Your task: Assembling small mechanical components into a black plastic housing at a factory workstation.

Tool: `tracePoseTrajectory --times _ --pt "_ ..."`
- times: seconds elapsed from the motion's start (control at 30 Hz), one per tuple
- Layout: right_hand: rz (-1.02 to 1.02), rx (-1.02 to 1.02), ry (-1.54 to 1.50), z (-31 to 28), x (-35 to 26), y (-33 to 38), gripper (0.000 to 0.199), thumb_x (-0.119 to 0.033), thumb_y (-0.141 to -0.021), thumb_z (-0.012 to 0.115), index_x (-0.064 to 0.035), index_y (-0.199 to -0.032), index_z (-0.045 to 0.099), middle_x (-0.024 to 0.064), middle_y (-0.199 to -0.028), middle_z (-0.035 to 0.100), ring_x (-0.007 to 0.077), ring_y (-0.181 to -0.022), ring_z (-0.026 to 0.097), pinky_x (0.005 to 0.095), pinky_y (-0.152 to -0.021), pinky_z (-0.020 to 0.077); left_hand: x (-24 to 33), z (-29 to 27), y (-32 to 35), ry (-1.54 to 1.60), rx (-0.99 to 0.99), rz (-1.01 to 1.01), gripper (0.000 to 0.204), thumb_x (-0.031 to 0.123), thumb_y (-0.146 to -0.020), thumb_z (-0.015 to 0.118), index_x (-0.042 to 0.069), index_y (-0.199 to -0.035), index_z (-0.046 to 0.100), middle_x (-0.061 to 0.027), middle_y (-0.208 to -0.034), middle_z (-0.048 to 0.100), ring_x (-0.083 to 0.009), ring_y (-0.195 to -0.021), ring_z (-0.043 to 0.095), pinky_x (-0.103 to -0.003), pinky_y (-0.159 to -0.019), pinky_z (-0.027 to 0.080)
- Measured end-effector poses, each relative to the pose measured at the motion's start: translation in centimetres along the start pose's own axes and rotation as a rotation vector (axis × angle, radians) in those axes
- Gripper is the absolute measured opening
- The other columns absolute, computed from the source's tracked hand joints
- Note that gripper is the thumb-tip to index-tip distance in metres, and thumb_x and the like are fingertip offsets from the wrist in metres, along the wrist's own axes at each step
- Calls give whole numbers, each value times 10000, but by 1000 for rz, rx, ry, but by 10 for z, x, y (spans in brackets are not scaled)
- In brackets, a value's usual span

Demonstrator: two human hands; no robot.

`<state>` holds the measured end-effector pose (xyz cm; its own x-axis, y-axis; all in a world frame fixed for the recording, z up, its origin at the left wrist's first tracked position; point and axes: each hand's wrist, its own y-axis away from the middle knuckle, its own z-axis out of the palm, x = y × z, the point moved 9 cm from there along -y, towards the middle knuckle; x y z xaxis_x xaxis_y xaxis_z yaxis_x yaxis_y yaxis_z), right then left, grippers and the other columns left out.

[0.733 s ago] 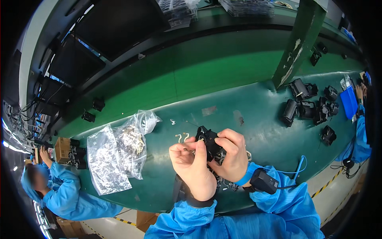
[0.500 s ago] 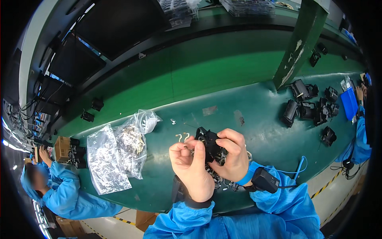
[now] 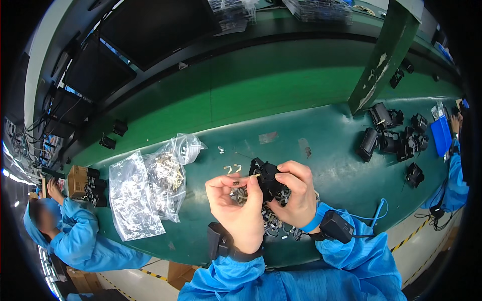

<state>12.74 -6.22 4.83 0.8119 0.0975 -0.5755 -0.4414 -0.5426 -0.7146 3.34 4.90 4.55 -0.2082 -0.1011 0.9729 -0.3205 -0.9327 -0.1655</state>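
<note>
My right hand grips a black plastic housing above the table, fingers along its right side. Between the thumb and fingers of my left hand is a small flex cable; its pale end reaches the housing's left side. I cannot tell whether that end is seated in it. Two similar pale flex cables lie on the table just beyond my left hand. Below my hands is a pile of small metallic and dark parts, partly hidden by them.
Clear plastic bags with small parts lie to the left. Several black housings stand at the right near a blue tray. A green post rises at the back. Co-workers sit at the left and far right.
My left hand has shifted slightly left, and the pale end of the flex cable now shows at the housing. My right hand keeps its hold on the housing.
</note>
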Motion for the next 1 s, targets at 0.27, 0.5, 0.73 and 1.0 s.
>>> tracePoseTrajectory --times 0.27,0.5,0.73,1.0 --pt "-27 10 77 -1 -2 0 760 88 -523 710 -120 -1206 450 115 -1180 493 330 -1010 557 446 -830 447 19 4 -1 -273 -56 172 333 -109 -769 679 40 -953 445 -97 -1001 512 -116 -819 575 -272 -845 446" --pt "-9 9 49 -2 0 -1 765 80 -531 722 -109 -1217 441 122 -1179 495 332 -1024 550 437 -840 448 18 8 -5 -256 -144 149 306 -103 -784 668 46 -959 466 -89 -1001 557 -143 -909 579 -290 -882 432" --pt "105 93 -33 -12 12 1 779 37 -550 785 -69 -1226 413 180 -1193 474 358 -1061 523 440 -905 448 -7 19 20 328 -263 -211 409 165 -902 600 -15 -1263 533 -122 -1358 532 -205 -1280 451 -372 -1080 313" --pt "134 82 -60 -10 15 3 803 36 -536 780 -68 -1224 378 196 -1227 419 354 -1119 476 443 -959 432 -4 27 38 276 -307 -160 617 308 -910 537 -86 -1378 459 -196 -1535 315 -297 -1438 264 -434 -1174 158"
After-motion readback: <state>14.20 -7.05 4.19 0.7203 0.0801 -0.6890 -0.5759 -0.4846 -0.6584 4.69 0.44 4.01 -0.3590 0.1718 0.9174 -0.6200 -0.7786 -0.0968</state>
